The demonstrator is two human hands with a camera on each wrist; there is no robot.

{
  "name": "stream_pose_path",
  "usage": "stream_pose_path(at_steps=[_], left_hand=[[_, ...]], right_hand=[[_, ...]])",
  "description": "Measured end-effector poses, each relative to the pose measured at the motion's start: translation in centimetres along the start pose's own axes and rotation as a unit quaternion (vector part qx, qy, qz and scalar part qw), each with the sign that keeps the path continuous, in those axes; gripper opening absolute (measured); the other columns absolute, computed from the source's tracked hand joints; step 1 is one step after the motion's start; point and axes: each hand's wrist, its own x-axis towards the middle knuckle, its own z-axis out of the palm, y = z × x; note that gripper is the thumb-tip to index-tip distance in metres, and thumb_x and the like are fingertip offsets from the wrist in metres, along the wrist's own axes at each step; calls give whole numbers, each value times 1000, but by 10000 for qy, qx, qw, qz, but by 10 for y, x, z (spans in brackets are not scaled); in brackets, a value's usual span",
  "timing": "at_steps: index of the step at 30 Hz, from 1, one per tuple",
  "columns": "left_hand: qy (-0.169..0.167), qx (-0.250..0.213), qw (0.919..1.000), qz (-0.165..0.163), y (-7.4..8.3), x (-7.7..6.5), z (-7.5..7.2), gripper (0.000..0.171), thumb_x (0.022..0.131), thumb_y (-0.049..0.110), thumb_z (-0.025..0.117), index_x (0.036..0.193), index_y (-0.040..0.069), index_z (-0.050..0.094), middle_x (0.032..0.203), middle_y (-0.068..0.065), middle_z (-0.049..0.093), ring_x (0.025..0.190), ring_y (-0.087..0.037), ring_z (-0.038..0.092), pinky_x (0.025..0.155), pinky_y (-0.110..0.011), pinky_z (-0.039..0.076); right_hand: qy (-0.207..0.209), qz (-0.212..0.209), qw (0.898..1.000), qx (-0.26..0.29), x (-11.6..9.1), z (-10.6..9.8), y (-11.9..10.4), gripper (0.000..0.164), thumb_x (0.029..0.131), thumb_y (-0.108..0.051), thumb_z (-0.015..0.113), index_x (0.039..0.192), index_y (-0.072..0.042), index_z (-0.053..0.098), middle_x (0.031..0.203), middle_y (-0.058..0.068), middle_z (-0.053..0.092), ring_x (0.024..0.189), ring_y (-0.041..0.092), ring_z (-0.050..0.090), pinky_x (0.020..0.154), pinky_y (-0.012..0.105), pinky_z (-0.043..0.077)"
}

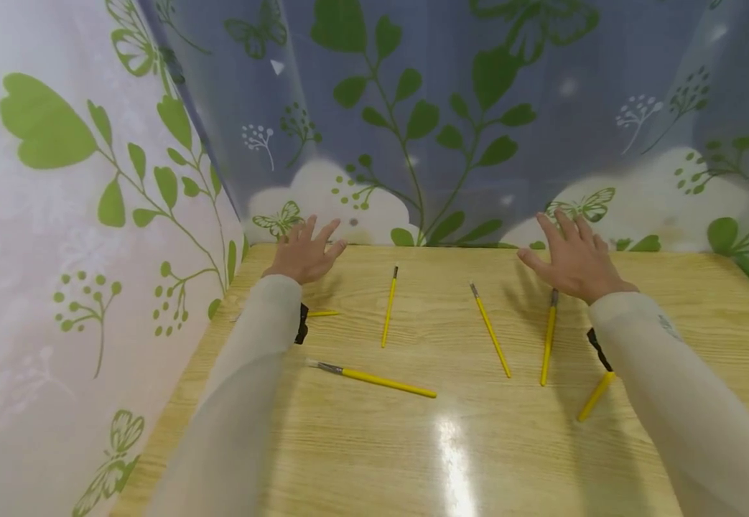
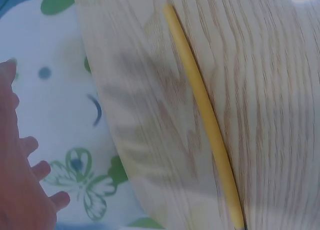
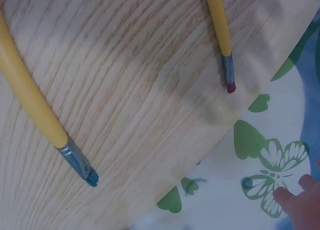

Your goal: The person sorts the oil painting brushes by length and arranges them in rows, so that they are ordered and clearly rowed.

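Observation:
My left hand (image 1: 304, 251) hovers above the far left of the table, palm down, fingers spread, holding nothing. Over the far right, my right hand (image 1: 576, 260) is likewise spread and bare. Below the right hand lies a yellow paintbrush (image 1: 549, 337), its bristle end partly hidden. Another paintbrush (image 1: 597, 395) is half covered by the right forearm, and a third paintbrush (image 1: 324, 313) by the left wrist. Between the hands lie a thin paintbrush (image 1: 390, 309) and a slanted paintbrush (image 1: 493, 334). The right wrist view shows teal bristles (image 3: 91, 177) and dark red bristles (image 3: 230, 87).
A larger paintbrush (image 1: 387, 381) with pale bristles lies nearer, left of centre. The wooden table (image 1: 361, 452) meets a leaf-and-butterfly patterned cloth (image 1: 452, 165) at the back and a matching pale cloth (image 1: 77, 237) on the left. Black bands (image 1: 302, 324) show at the wrists.

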Motion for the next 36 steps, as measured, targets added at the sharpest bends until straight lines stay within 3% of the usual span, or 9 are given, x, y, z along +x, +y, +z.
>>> stream_pose_path(at_steps=[7, 13, 18, 22, 27, 29, 36], left_hand=[[184, -213, 9994, 221, -29, 2, -1, 69, 116, 61, 28, 177, 33, 13, 183, -21, 5, 167, -52, 8, 128, -78, 14], [312, -266, 9978, 519, -43, -7, -10, 66, 118, 51, 36, 176, 24, 22, 179, -26, 19, 162, -57, 20, 123, -80, 26], [135, -522, 9960, 717, -47, -23, -26, 65, 118, 45, 40, 174, 14, 27, 178, -24, 25, 163, -52, 23, 128, -73, 23], [-93, -695, 9952, 687, -54, -34, -34, 61, 119, 38, 43, 171, 7, 34, 176, -27, 26, 163, -49, 24, 130, -68, 22], [-181, -771, 9945, 692, -65, -39, -34, 59, 119, 37, 45, 169, 7, 37, 175, -26, 29, 162, -47, 28, 129, -67, 26], [-163, -816, 9934, 788, -69, -42, -35, 59, 119, 35, 48, 169, 7, 37, 173, -27, 33, 158, -49, 35, 126, -67, 31], [-132, -1175, 9889, 896, -77, -52, -35, 56, 115, 22, 58, 167, 8, 43, 166, -24, 47, 142, -49, 55, 116, -65, 46]], right_hand=[[10, -57, 9999, 115, 0, -1, 1, 95, 111, -67, 43, 176, -7, 7, 179, 31, -2, 161, 64, 1, 120, 87, 7], [39, -155, 9998, 154, 1, 1, 5, 95, 112, -65, 42, 175, -5, 5, 179, 33, -3, 161, 64, 2, 121, 85, 9], [1, -153, 9995, 270, -3, -1, 3, 95, 112, -64, 43, 176, -7, 2, 179, 31, -5, 160, 65, 3, 115, 90, 14], [-41, -174, 9993, 329, -7, 0, 0, 94, 112, -62, 45, 176, -8, 1, 180, 30, -6, 160, 66, 4, 112, 92, 14], [109, -370, 9984, 413, -7, 4, -3, 93, 112, -59, 49, 176, -7, 5, 180, 31, -1, 160, 64, 7, 120, 85, 11], [142, -469, 9970, 604, -7, 5, -4, 93, 112, -57, 51, 176, -8, 5, 180, 30, -1, 162, 62, 6, 124, 82, 8], [73, -564, 9905, 1251, -9, 11, -11, 95, 110, -57, 57, 177, -22, -1, 183, 22, -6, 166, 54, 0, 123, 83, 8]])
